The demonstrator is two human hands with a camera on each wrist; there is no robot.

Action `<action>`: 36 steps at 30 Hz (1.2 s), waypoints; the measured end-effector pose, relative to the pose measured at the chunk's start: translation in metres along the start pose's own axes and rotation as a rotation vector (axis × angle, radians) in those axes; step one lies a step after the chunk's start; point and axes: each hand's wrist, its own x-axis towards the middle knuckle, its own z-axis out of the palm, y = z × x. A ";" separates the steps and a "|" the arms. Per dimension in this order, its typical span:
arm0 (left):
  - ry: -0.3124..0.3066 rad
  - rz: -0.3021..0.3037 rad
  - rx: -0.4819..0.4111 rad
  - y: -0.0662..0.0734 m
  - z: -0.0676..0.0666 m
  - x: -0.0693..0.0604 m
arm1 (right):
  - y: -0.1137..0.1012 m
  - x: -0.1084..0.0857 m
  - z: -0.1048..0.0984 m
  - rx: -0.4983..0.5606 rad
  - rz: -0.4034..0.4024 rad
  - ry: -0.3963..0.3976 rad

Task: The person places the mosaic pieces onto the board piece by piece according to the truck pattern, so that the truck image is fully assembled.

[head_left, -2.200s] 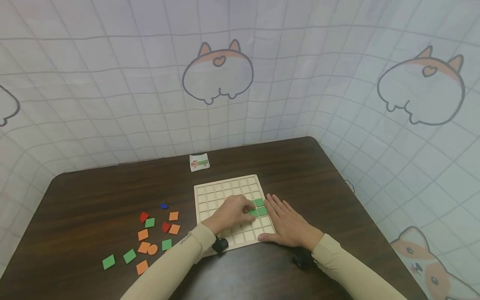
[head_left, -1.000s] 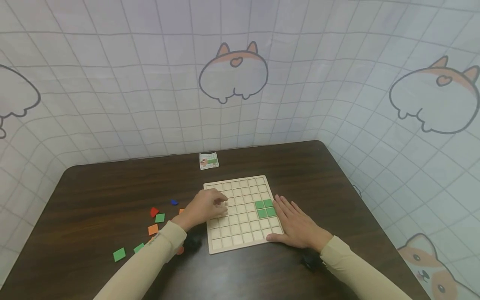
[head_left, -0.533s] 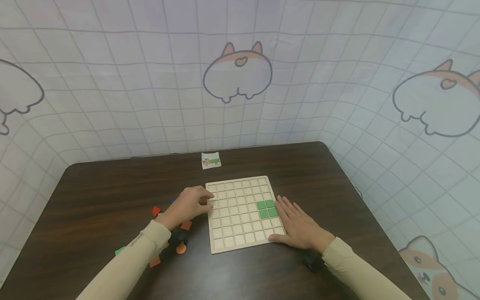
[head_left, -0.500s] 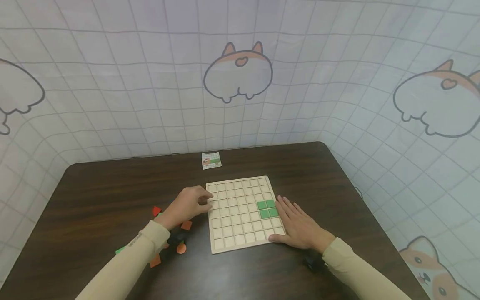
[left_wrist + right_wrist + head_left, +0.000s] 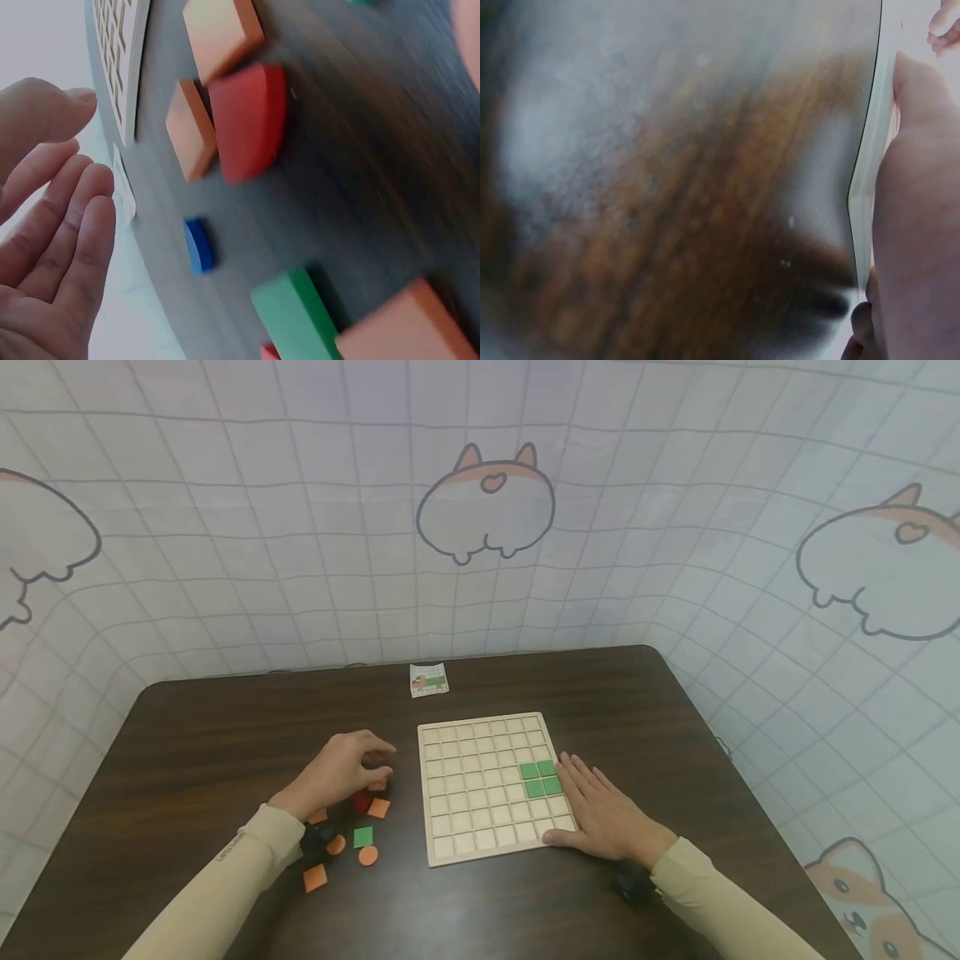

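Observation:
My left hand [image 5: 337,772] hovers over the loose tiles left of the board, fingers loosely bent with nothing between them. In the left wrist view, a red rounded piece [image 5: 250,124], an orange square tile [image 5: 220,34], a small blue piece [image 5: 199,246] and a green tile [image 5: 294,315] lie on the table beyond that hand. My right hand [image 5: 606,817] rests with straight fingers along the right edge of the wooden grid board [image 5: 472,781]. Several green square tiles [image 5: 534,788] sit together in the board's cells near those fingers.
Behind the board lies a small picture card [image 5: 429,680] with a coloured grid pattern. Orange round pieces [image 5: 367,856], an orange square [image 5: 315,877] and a green square [image 5: 363,837] lie near my left sleeve, which hides part of the table. A printed curtain stands behind the dark table [image 5: 615,702].
My left hand has left the green tiles on the board and moved left over the loose pieces, its fingers freed. The right hand stays at the board's edge. The view has shifted slightly.

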 end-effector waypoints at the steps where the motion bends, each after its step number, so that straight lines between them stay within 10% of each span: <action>1: 0.010 0.003 0.019 -0.002 -0.002 -0.002 | 0.000 0.000 0.000 -0.002 0.000 0.001; 36: -0.066 -0.074 0.067 -0.051 -0.027 -0.050 | 0.000 0.000 0.003 -0.006 -0.006 0.012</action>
